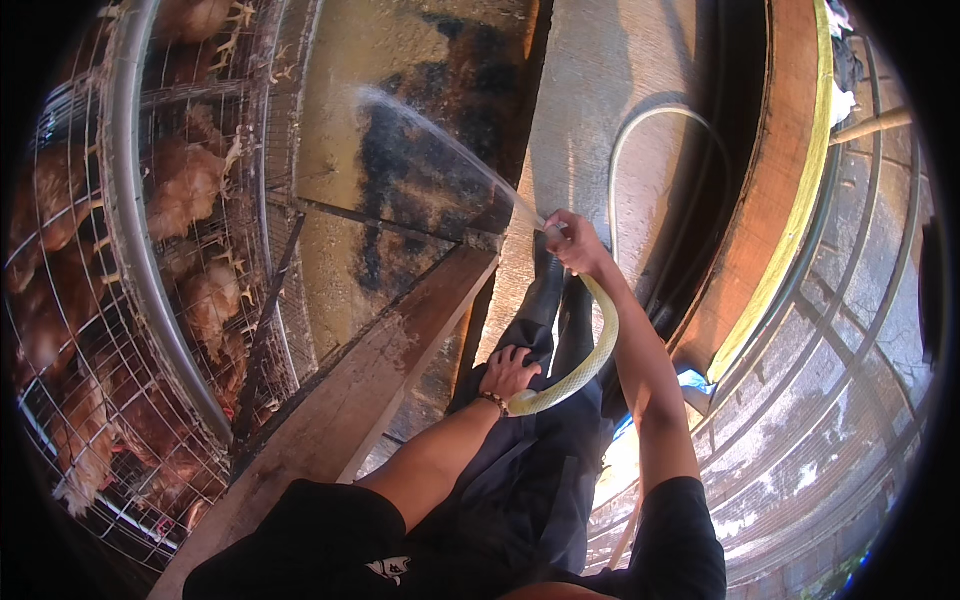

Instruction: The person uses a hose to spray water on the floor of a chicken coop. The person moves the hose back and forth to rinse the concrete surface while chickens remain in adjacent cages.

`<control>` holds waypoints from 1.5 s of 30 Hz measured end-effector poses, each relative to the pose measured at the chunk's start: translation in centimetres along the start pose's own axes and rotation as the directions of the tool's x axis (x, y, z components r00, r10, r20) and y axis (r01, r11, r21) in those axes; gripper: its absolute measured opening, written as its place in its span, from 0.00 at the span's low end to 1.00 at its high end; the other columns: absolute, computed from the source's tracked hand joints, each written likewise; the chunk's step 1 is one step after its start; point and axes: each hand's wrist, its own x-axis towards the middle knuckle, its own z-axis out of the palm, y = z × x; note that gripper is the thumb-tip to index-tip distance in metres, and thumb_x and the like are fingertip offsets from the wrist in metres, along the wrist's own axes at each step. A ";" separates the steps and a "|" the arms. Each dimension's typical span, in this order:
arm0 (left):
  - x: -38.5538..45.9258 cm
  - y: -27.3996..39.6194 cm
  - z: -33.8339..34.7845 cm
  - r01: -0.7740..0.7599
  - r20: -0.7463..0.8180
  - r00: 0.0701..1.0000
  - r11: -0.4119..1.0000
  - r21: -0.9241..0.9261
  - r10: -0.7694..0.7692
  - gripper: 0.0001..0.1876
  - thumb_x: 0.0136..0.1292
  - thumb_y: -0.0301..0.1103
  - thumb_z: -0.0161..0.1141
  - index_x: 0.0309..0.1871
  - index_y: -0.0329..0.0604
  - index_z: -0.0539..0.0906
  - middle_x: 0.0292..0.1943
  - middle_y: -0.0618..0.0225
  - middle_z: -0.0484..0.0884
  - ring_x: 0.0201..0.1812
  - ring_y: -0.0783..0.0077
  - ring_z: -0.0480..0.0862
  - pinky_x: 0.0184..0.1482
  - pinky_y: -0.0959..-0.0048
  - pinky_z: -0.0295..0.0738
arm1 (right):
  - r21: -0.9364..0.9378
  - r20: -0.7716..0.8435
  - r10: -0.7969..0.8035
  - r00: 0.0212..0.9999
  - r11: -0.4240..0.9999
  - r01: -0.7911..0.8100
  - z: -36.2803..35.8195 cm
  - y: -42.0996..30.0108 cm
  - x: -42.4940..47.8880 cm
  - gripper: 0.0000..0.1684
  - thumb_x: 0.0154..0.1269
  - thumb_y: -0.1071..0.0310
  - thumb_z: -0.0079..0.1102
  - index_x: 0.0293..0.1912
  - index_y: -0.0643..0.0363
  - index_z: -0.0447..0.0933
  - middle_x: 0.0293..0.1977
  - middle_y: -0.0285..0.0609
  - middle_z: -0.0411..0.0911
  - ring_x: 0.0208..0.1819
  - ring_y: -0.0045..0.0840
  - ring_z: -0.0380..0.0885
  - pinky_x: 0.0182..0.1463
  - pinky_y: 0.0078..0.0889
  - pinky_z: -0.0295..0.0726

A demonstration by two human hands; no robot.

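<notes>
My right hand (576, 241) grips the end of a pale yellow-green braided garden hose (601, 341). From its mouth a jet of water (457, 146) sprays up and to the left over a dark, wet patch (420, 180) of the dirty floor. The hose bends down from this hand towards my other wrist, where it passes out of sight. My left hand (510, 373), with a beaded bracelet at the wrist, rests on my dark-trousered leg with its fingers apart. Whether its palm touches the hose is hidden.
Wire cages (120, 300) with several brown hens (184, 187) line the left side. A wooden beam (390, 337) slants past my left arm. On the right, more hose (613, 180) loops over the concrete walkway (581, 90), beside a wooden plank (780, 165) and wire mesh (810, 420).
</notes>
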 end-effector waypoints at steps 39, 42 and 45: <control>0.3 1.0 -2.3 0.009 0.062 0.998 0.999 -0.031 -0.007 0.22 0.42 0.47 0.69 0.43 0.52 0.81 0.55 0.58 0.69 0.62 0.55 0.63 0.63 0.55 0.56 | -0.061 -0.254 -0.040 0.966 0.998 0.025 -1.3 2.9 0.0 0.13 0.51 0.75 0.58 0.39 0.60 0.71 0.18 0.46 0.75 0.21 0.24 0.72 0.26 0.33 0.70; 0.3 1.1 -2.3 0.006 0.057 0.998 1.000 -0.024 -0.004 0.22 0.41 0.46 0.69 0.43 0.53 0.81 0.55 0.58 0.69 0.61 0.55 0.64 0.62 0.55 0.56 | -0.037 -0.283 -0.057 0.957 0.998 0.049 -1.2 3.4 0.3 0.14 0.50 0.74 0.59 0.39 0.60 0.71 0.16 0.44 0.73 0.19 0.24 0.70 0.25 0.32 0.69; 0.3 1.1 -2.2 0.003 0.056 0.998 1.000 -0.024 -0.002 0.23 0.41 0.46 0.70 0.43 0.53 0.81 0.55 0.58 0.69 0.61 0.55 0.64 0.62 0.55 0.57 | -0.080 -0.298 -0.074 0.952 0.995 0.052 -1.5 3.9 0.5 0.15 0.50 0.72 0.59 0.40 0.59 0.71 0.14 0.42 0.70 0.18 0.25 0.68 0.24 0.32 0.67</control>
